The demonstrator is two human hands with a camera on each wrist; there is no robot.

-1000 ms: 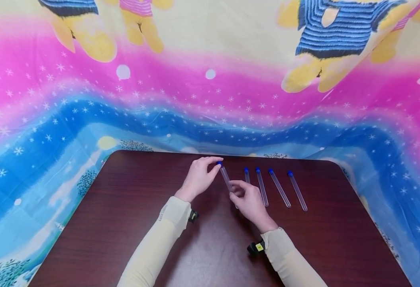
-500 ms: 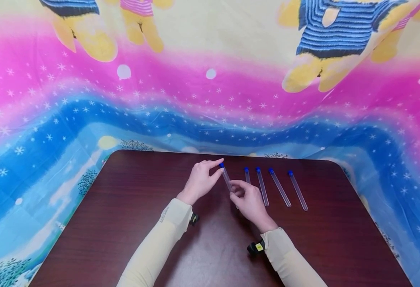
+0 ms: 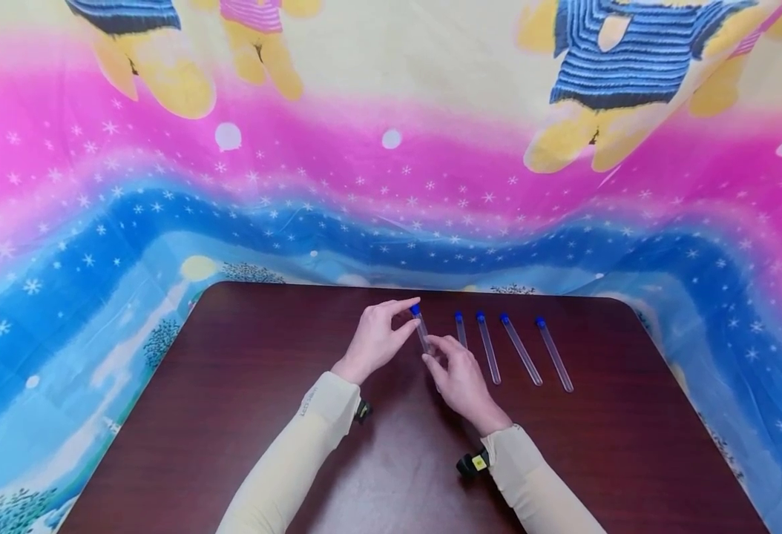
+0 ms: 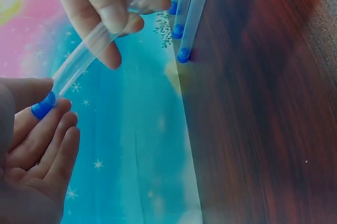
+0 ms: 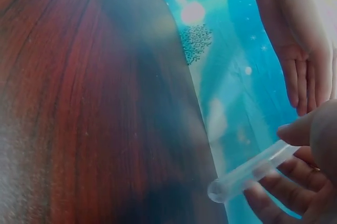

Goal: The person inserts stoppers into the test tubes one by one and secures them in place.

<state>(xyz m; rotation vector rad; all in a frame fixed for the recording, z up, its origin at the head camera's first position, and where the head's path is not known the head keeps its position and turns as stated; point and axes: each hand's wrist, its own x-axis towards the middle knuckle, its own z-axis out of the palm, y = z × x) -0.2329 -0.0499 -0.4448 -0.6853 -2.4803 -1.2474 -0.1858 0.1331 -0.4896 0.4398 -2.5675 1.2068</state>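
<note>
A clear test tube (image 3: 423, 335) with a blue cap (image 4: 43, 107) is held tilted above the table between both hands. My left hand (image 3: 378, 340) pinches the blue cap between thumb and index finger, its other fingers extended. Lower on the tube, the thumb and fingers of my right hand (image 3: 461, 380) grip the clear body. In the right wrist view the rounded end of the tube (image 5: 237, 184) sticks out past the right fingers. No contents can be made out inside.
Several more capped test tubes (image 3: 488, 348) lie side by side to the right of the hands, caps toward the far edge. The dark wooden table (image 3: 251, 356) meets a printed cloth backdrop (image 3: 337, 193) behind and at the sides.
My left hand has shifted slightly right and nearer with the capped end. The right hand has moved a little left, its fingers repositioned on the tube. The tubes on the table lie unchanged.
</note>
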